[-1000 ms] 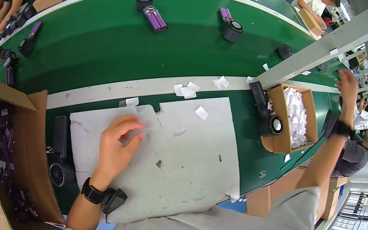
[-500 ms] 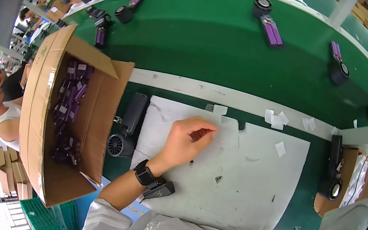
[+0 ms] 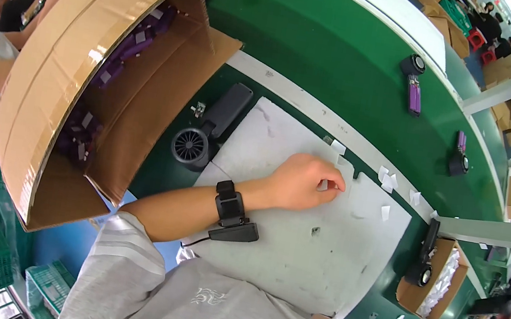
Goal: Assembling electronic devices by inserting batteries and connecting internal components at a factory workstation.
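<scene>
A small white rectangular paper label (image 3: 325, 185) sits pinched between the thumb and curled fingers of the left hand (image 3: 302, 183), only a sliver of it showing at the fingertips. The hand rests knuckles up on a large grey-white foam sheet (image 3: 321, 250) that covers the near part of the green tabletop (image 3: 326, 50). The label lies at the far-right tip of the hand, so the fingers already enclose it; its long axis cannot be told from so little of it. The left forearm, with a black wrist band (image 3: 230, 202) and a small black device (image 3: 234, 231) clipped below it, reaches in from the lower left.

More loose white paper labels (image 3: 387, 180) lie scattered just beyond the fingertips, along the pale strip at the far edge of the sheet, to the right of the hand. The left hand is by far the nearer one to them. The right hand (image 3: 505, 312) is well apart at the right rim of the view, near a small open cardboard box (image 3: 432, 288); whether it is spread or closed cannot be told.

Left of the sheet lies a black handheld fan (image 3: 206, 132) with a round grille, its handle pointing away to the far right. Further left stands a big open cardboard carton (image 3: 80, 85) holding purple packaged items (image 3: 129, 52). Other fans with purple packs (image 3: 412, 84) sit on the far side of the tabletop.
</scene>
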